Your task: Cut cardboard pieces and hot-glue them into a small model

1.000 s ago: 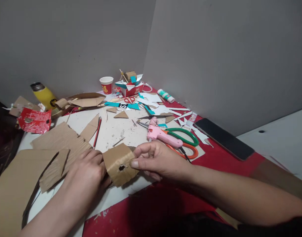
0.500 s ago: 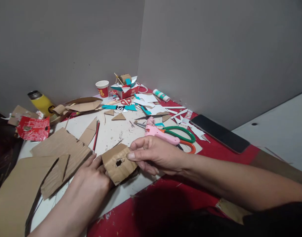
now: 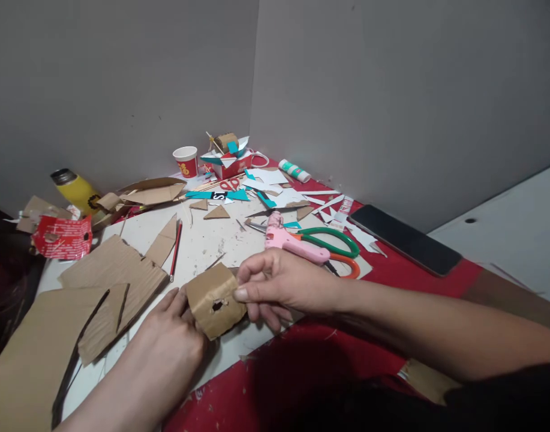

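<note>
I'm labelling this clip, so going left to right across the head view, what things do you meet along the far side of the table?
Yellow bottle → red-and-white paper cup → red box with a cardboard model → glue stick → black phone.

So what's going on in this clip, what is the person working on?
A person holds a small folded cardboard piece with a hole punched in it, the right hand pinching its right edge and the left hand gripping it from the left. It sits low over a white work board littered with cardboard offcuts. A pink glue gun, green and orange scissors and a phone lie just beyond.
</note>
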`<state>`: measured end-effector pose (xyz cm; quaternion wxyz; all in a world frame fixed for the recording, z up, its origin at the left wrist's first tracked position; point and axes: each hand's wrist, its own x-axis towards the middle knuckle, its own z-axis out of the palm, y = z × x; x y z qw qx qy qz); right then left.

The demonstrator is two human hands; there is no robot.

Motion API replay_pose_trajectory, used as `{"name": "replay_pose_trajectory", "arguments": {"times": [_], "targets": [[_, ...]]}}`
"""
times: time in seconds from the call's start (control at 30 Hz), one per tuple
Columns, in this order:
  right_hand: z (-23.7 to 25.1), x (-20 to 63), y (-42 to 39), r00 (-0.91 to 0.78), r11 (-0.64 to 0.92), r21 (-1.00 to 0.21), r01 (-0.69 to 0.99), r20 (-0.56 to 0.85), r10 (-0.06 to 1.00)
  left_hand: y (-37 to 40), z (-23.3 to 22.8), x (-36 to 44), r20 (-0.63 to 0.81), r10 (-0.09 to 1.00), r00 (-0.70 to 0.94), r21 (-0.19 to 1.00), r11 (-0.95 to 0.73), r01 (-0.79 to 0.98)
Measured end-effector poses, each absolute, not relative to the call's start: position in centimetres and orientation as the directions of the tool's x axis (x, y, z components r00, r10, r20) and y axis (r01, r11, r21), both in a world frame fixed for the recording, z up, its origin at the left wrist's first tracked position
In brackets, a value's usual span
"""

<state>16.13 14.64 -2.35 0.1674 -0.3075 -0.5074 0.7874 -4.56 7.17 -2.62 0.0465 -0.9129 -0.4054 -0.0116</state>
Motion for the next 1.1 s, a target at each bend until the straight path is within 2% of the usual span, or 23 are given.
{"name": "replay_pose_trajectory", "arguments": {"times": [0.13,0.33,0.47,0.63,0.77,0.93,1.1], "targets": [[-2.4,16.5,14.4,-0.757,-0.291,-0.942,0.169,-0.313,0.573,7.1,-2.0,-4.6,0.054,0.743,0.667,-0.105,-0.660,0.744],[-3.2,17.0,14.0,-0.736,-0.008,-0.955,0.296,-0.233,0.635,7.4,-2.2,-4.8,0.170,0.738,0.654,-0.029,-0.659,0.752],[-4.1,16.8,13.6,-0.712,0.146,-0.959,0.241,-0.072,0.699,7.5,-2.6,-5.2,0.233,0.748,0.621,0.028,-0.644,0.765],[-4.9,16.4,13.3,-0.640,0.167,-0.972,0.167,0.022,0.768,7.5,-2.9,-5.2,0.258,0.744,0.617,-0.026,-0.633,0.774],[-4.6,16.5,13.5,-0.687,0.327,-0.922,0.205,0.103,0.719,7.4,-3.2,-5.3,0.205,0.751,0.627,-0.037,-0.635,0.772],[-5.0,16.5,13.6,-0.638,0.603,-0.783,0.154,0.388,0.666,7.4,-3.2,-5.6,0.165,0.760,0.629,0.018,-0.640,0.768],[-5.6,16.3,13.2,-0.574,0.663,-0.734,0.144,0.484,0.660,7.4,-3.2,-5.6,0.181,0.778,0.602,0.086,-0.622,0.778]]}}
